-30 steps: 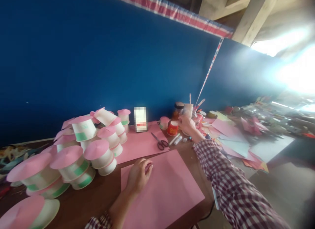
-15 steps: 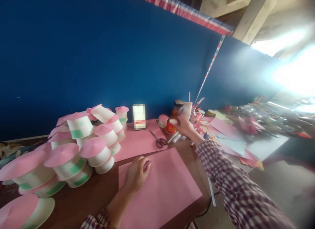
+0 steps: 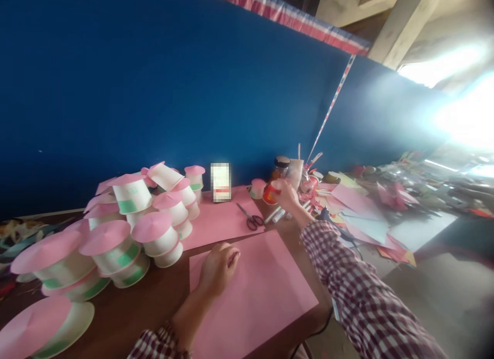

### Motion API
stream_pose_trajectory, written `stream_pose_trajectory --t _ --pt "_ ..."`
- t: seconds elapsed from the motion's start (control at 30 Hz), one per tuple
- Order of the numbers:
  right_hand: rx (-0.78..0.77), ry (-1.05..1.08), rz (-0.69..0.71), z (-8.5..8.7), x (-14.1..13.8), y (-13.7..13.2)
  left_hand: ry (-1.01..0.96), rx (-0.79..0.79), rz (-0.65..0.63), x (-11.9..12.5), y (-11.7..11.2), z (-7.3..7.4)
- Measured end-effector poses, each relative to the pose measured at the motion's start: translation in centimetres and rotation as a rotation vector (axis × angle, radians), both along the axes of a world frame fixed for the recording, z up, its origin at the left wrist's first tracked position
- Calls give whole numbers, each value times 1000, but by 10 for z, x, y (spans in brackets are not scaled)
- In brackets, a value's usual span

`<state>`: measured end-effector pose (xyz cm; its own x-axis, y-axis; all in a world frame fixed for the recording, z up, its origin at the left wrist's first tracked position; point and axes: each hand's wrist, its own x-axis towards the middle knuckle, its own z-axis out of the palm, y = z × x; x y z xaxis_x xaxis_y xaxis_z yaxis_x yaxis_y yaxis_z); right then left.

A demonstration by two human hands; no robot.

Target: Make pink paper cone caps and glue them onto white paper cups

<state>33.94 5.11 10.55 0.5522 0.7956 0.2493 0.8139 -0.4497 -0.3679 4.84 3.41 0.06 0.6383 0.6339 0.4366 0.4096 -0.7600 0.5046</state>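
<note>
My right hand (image 3: 286, 195) reaches to the back of the table and has its fingers around the rim of a small red paper cup (image 3: 269, 194), which looks slightly tilted. My left hand (image 3: 219, 269) rests loosely curled on a pink paper sheet (image 3: 266, 282); nothing shows in its fingers. Behind that sheet lies another pink sheet (image 3: 212, 220), with dark-handled scissors (image 3: 252, 220) on its right end. White marker pens (image 3: 273, 215) lie just below the red cup. A dark-lidded jar (image 3: 281, 166) stands behind my right hand, beside a stack of pale cups (image 3: 296, 171).
Stacked white paper tubs with pink cone tops (image 3: 152, 228) fill the left side. A small pink-topped cup (image 3: 258, 188) stands left of the red cup. Loose coloured papers (image 3: 358, 210) and a glue gun (image 3: 326, 215) lie to the right. A blue wall (image 3: 173, 91) rises behind.
My right hand has moved slightly left and down, from beside the red cup onto it, and the cup has tipped a little. My left hand stays on the pink sheet.
</note>
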Motion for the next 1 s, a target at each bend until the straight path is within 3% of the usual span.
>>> stream_pose_trajectory --t 0.1,0.23,0.33,0.5,0.7,0.87,1.0 --pt "102 10 41 12 -7 -17 78 -7 -23 0 -3 6" --pt "312 87 204 17 -37 -53 241 46 -29 0 -9 17" --pt "395 181 342 9 -70 -82 398 84 -23 3 -15 26" --pt "396 441 367 -10 -114 -112 507 67 12 3 -31 42" --pt "355 465 433 -21 -139 -110 513 1 7 -42 -53 57" --pt "282 411 549 -22 -164 -98 484 -73 121 -84 -60 45" --pt "251 395 608 -22 -179 -88 477 -71 90 -90 -64 35"
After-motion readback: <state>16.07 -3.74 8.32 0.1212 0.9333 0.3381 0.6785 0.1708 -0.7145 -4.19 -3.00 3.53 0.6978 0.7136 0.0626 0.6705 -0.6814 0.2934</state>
